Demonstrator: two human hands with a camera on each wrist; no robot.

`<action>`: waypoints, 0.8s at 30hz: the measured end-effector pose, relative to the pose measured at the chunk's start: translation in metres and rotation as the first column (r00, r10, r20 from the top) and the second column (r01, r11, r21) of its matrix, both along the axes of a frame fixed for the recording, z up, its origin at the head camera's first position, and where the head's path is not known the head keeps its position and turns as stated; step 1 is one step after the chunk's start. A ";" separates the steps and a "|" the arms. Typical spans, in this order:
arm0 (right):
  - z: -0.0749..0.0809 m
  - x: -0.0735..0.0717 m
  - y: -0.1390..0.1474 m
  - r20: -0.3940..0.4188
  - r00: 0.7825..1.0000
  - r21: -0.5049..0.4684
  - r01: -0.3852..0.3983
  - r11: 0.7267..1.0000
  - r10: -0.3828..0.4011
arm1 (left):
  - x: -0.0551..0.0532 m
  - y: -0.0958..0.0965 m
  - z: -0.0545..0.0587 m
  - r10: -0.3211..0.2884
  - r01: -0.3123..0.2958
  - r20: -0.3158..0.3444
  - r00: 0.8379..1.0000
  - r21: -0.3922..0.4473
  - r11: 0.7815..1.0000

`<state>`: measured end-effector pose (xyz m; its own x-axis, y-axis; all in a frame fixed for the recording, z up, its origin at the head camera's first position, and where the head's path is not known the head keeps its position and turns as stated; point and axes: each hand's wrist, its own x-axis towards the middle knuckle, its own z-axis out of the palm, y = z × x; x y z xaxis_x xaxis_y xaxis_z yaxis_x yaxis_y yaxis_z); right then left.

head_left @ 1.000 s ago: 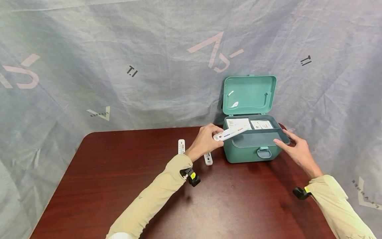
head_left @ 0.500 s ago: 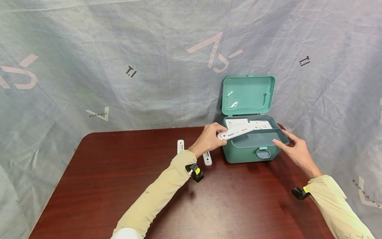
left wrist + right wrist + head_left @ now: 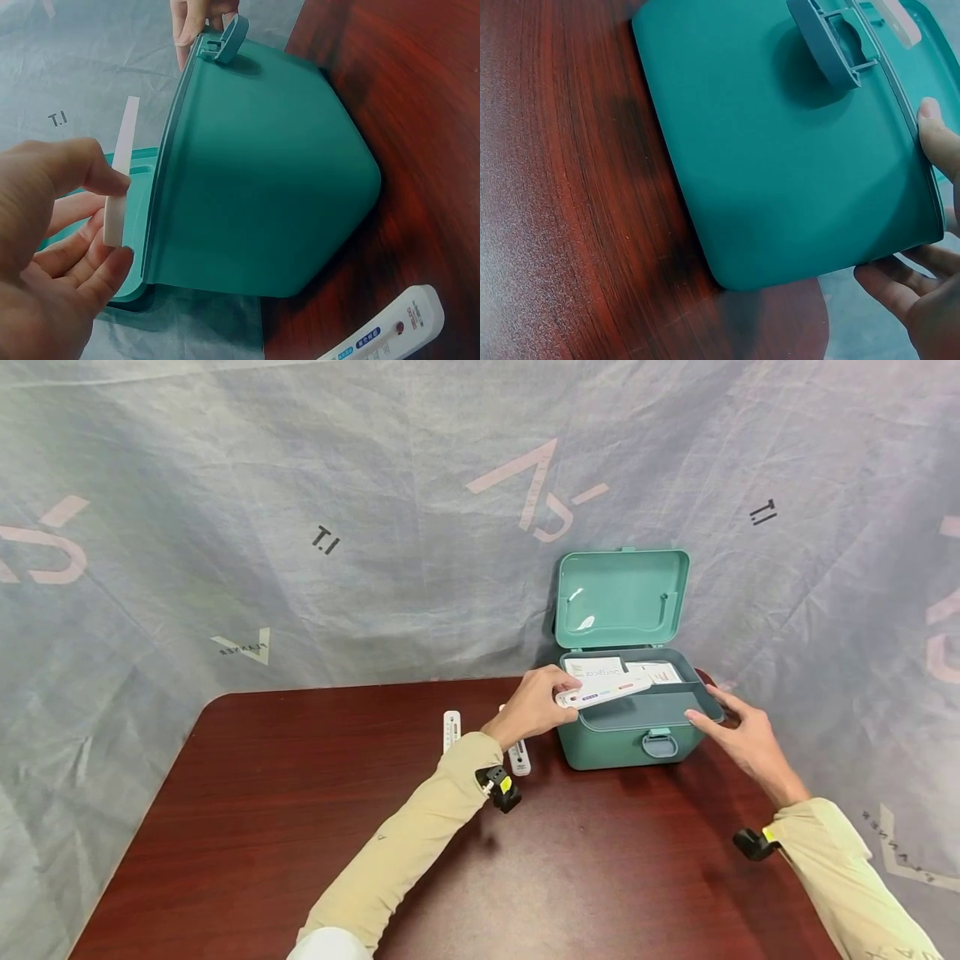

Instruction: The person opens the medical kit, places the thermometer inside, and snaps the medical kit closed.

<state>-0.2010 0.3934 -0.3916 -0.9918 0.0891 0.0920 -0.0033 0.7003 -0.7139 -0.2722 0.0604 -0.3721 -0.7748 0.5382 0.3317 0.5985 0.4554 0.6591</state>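
Note:
My left hand pinches a white thermometer between thumb and fingers, at the left side of an open green medicine box. The thermometer lies slantwise over the box's opening, its printed face up in the head view. In the left wrist view the thermometer shows edge-on beside the box rim. My right hand holds the box's right front corner, the thumb at the rim and the fingers along the side. Inside the box's rear compartments sit a white pack marked Surgical and a smaller white packet.
Two more white thermometers lie on the dark red table: one left of my left wrist, another partly under it. The box's lid stands raised at the back, before a grey cloth backdrop. A latch hangs at the front.
My left hand has moved a little to the right with the thermometer, which reaches further over the box. The right hand stays at the box's corner.

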 end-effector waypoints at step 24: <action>0.000 0.000 0.003 0.025 1.000 -0.008 0.005 1.000 -0.005 | -0.008 0.024 0.006 -0.053 0.051 -0.030 0.998 -0.071 0.996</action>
